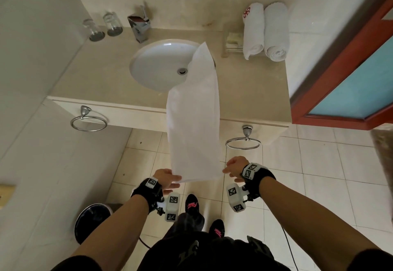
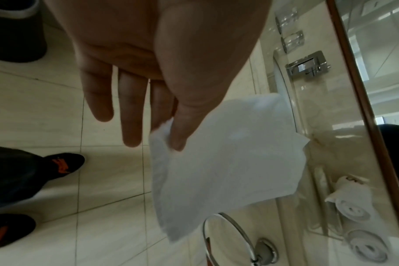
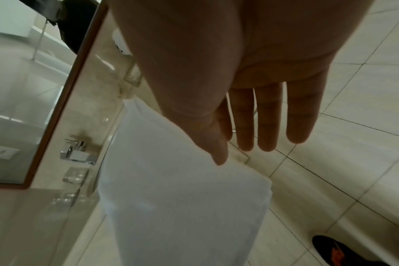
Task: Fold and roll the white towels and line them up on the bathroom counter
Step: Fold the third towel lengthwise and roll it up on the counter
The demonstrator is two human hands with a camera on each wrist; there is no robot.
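A white towel [image 1: 194, 122], folded into a long strip, stretches from my hands out over the counter edge toward the sink [image 1: 157, 64]. My left hand [image 1: 168, 178] pinches its near left corner between thumb and forefinger; the other fingers [image 2: 130, 117] stay straight. My right hand [image 1: 232, 167] pinches the near right corner the same way, thumb on top of the towel [image 3: 182, 198]. Two rolled white towels [image 1: 264, 30] lie side by side at the counter's back right; the left one bears a red emblem.
The beige counter [image 1: 95, 73] holds two upturned glasses [image 1: 103, 26] at back left and a chrome faucet [image 1: 140, 24] behind the sink. A soap tray [image 1: 232, 41] sits beside the rolled towels. Two towel rings [image 1: 89, 119] hang below the counter. A dark bin [image 1: 91, 219] stands on the floor at left.
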